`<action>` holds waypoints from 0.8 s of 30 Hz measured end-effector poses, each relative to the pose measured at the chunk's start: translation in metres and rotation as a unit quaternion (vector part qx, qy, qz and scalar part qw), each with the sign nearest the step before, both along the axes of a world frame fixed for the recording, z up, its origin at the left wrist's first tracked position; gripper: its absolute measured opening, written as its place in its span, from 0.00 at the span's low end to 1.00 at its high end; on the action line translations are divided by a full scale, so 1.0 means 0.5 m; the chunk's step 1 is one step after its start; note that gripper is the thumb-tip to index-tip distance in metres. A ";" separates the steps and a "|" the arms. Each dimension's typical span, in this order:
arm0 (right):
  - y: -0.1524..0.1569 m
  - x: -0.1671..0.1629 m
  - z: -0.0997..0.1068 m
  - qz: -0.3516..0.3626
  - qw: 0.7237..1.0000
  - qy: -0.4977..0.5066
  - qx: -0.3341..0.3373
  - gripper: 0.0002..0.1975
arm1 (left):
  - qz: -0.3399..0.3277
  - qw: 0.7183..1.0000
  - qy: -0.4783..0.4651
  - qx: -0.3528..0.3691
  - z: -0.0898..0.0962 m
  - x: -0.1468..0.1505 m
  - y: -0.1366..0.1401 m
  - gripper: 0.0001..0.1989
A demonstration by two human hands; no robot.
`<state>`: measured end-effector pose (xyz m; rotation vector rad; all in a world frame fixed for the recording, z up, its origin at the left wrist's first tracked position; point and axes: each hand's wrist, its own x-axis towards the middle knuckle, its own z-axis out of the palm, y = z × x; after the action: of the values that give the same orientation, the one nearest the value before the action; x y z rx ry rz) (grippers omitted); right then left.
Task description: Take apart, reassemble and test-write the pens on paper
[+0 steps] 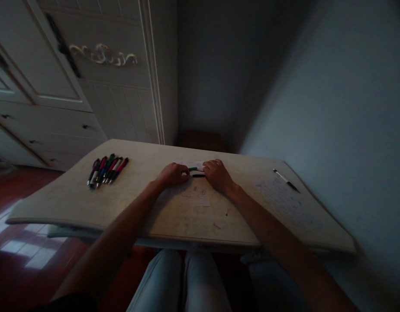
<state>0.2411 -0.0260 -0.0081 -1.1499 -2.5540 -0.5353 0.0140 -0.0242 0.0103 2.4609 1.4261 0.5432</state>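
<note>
My left hand [175, 174], its fingers curled, is shut on a green pen part [192, 168] that sticks out to the right. My right hand [217, 174] is closed opposite it, fingers bent downward; what lies under them is hidden. A thin dark line runs between the green part and my right fingers, too small to name. Just below lies a short black pen part [198, 175], its right end close to my right hand. Both hands rest over a sheet of paper [195, 198] with faint print or writing.
Several pens [106, 170] lie side by side at the table's left. A white and black pen [286, 180] lies right, beside a written sheet [284, 201]. Small scraps [217, 225] lie near the table's [122, 212] front edge. A wall [343, 130] borders the right; a cabinet [118, 104] stands behind left.
</note>
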 end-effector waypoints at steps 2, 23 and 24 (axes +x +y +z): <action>0.002 0.002 -0.002 0.004 1.000 0.009 0.001 0.10 | -0.015 1.000 -0.015 -0.008 0.000 -0.004 0.001 0.13; 0.019 0.067 0.020 0.009 0.980 0.195 -0.044 0.07 | -0.007 0.996 -0.084 0.021 -0.016 -0.002 0.014 0.14; 0.020 0.068 0.019 0.012 0.979 0.197 -0.047 0.07 | 0.005 0.993 -0.118 0.018 -0.015 -0.001 0.014 0.14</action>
<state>0.2751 -0.0162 0.0015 -1.1232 -2.2655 -0.1591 0.0135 -0.0170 0.0030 2.3249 1.3461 0.8388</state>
